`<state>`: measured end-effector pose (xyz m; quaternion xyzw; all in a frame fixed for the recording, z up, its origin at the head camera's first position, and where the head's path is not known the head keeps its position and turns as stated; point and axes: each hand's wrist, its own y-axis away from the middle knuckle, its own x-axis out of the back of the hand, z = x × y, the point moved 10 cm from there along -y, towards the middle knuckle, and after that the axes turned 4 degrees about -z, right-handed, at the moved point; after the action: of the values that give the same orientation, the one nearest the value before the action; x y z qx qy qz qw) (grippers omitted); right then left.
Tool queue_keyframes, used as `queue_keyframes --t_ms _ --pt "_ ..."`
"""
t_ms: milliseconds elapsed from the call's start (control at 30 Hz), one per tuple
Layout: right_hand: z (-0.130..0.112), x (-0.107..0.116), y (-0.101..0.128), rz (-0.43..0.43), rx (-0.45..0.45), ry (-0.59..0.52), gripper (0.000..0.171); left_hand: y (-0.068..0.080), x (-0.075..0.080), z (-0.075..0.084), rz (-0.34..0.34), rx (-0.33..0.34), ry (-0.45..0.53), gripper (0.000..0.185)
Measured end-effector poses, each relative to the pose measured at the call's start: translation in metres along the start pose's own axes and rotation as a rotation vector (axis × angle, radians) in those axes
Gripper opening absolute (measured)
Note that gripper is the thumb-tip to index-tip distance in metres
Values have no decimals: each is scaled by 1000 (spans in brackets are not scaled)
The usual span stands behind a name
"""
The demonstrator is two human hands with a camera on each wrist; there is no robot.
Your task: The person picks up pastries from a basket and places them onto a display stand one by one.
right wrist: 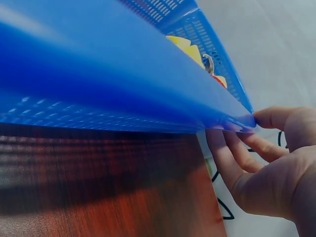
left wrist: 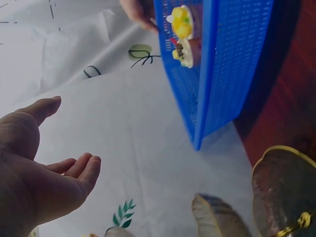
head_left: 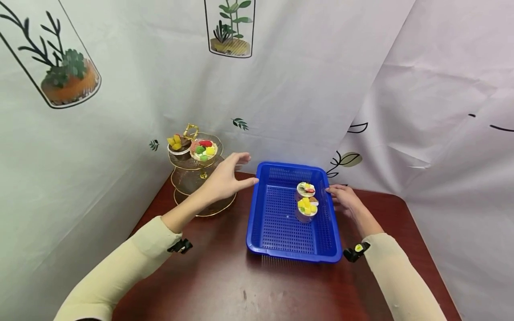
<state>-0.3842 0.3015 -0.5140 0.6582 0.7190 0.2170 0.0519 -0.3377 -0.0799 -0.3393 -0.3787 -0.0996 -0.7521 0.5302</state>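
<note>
Blue perforated plastic basket (head_left: 277, 214), right hand (head_left: 346, 200) pinching its right rim, left hand (head_left: 225, 178) spread at frame centre: jerking could topple the two fruit-topped dessert cups (head_left: 307, 200).

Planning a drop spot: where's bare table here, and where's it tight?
Bare wood runs along the near edge of the table, between the two sleeves and in front of the blue basket. Another bare strip lies right of the right hand. The basket's left half is free. It is tight between the tiered stand, the left hand and the basket, and around the two cups.
</note>
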Motion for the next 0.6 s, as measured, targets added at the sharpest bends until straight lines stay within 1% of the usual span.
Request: queue_keyframes --t_ms 133,300,400,600 --pt "-1 0 -1 -3 8 -10 42 -1 -18 -4 -16 -10 15 80" --pt "-3 -1 -2 0 17 -15 41 1 -42 -8 -32 -25 29 80" --pt "-2 -1 -1 4 16 -15 40 2 -57 -7 -49 -32 29 81" --pt "-1 -1 2 8 24 -2 43 3 -85 -4 -88 -28 70 81"
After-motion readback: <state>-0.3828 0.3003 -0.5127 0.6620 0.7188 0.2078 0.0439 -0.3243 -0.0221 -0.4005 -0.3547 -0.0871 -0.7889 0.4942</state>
